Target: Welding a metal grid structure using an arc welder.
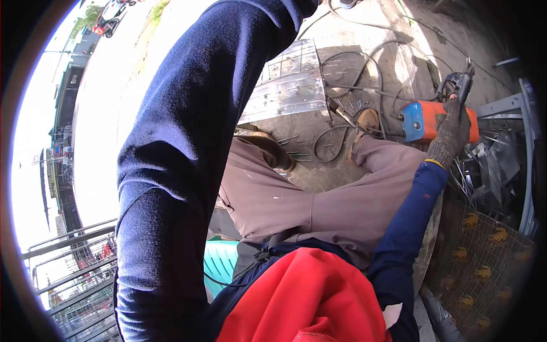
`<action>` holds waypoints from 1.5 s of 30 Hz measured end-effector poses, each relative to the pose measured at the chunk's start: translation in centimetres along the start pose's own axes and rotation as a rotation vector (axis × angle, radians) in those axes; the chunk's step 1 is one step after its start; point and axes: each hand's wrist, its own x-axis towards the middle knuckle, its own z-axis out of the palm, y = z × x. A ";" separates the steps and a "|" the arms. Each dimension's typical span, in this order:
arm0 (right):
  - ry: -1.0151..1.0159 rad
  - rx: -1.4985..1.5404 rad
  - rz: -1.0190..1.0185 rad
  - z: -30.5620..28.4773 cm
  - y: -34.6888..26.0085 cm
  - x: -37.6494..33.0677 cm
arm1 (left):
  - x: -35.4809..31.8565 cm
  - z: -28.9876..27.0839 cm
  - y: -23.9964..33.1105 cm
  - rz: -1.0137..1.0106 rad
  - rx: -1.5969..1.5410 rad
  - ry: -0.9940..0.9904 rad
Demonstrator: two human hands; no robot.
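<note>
My right hand point(449, 132), in a dark knit glove with a yellow cuff edge, is at the right. It is closed on a dark welding clamp point(464, 84) whose jaws point up and away. Just behind the hand stands an orange and blue box point(420, 121), which looks like a welding machine. My left arm point(188, 125), in a navy sleeve, reaches up across the view. The left hand lies beyond the top edge, so what it does is hidden. Below that arm's far end, a shiny metal panel point(288, 94) with a grid of bars lies on the ground.
Dark cables point(379, 68) loop over the concrete floor. Thin rods lie scattered by my shoes point(368, 121). Metal scraps point(498, 165) and a grey frame point(525, 108) stand at the right, above a gold-patterned dark sheet point(481, 271). Metal racks point(80, 273) are at the lower left.
</note>
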 end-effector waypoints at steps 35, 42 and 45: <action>-0.119 -0.418 -0.430 2.1 0.1 -2.2 | -39.7 18.4 -15.5 -0.887 -1.470 1.640; -0.361 -0.179 -0.208 6.1 2.4 -0.4 | -43.6 25.5 -16.3 -1.381 -1.418 1.574; -0.371 -0.208 -0.277 7.3 2.5 -0.9 | -43.3 27.6 -18.1 -1.393 -1.230 1.243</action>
